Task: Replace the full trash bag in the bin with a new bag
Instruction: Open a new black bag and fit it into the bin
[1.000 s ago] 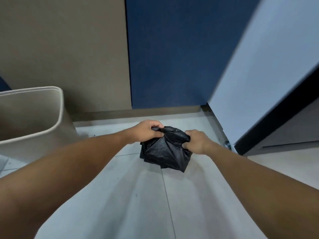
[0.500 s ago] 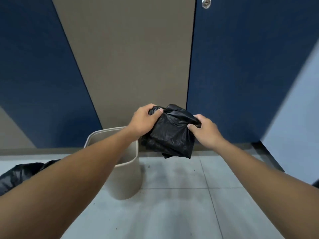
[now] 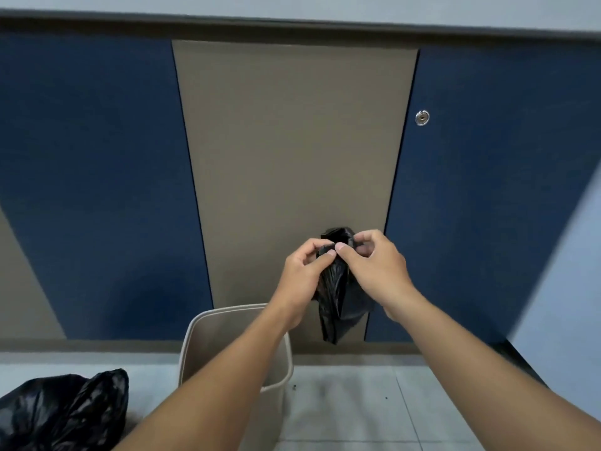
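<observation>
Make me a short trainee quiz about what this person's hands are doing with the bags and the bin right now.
1. True or false: the full bag lies on the floor beside the bin.
2. What do the left hand and right hand pinch? A) the new bag B) the lock C) the bin's rim
3. Fill in: the bin has no ____ in it yet.

Key: 1 true; 2 A; 3 bag.
</observation>
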Motion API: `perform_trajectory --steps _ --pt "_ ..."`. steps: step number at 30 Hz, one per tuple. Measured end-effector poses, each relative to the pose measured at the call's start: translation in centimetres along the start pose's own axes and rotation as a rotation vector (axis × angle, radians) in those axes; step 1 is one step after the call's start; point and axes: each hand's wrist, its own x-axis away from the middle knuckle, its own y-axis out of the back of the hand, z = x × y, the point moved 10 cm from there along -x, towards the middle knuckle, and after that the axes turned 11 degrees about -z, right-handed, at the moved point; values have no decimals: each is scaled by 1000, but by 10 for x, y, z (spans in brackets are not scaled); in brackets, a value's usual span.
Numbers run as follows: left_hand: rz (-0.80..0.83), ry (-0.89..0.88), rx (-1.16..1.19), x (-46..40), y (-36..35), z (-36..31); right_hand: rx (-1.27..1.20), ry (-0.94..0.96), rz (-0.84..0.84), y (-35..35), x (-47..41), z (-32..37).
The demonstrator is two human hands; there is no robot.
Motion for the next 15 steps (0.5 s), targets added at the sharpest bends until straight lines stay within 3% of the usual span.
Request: perform_trajectory --steps 2,5,11,15 --pt "-15 -8 -1 -2 1 3 16 51 -41 11 -6 -3" --pt "-72 -50 -85 -6 10 0 -95 -57 -92 29 -16 -23" --pt "-125 -189 -627 1 20 -3 -167 -62 -64 40 -30 -37" --pt "-206 -256 -741 1 23 -16 -269 -117 -57 40 -29 -39"
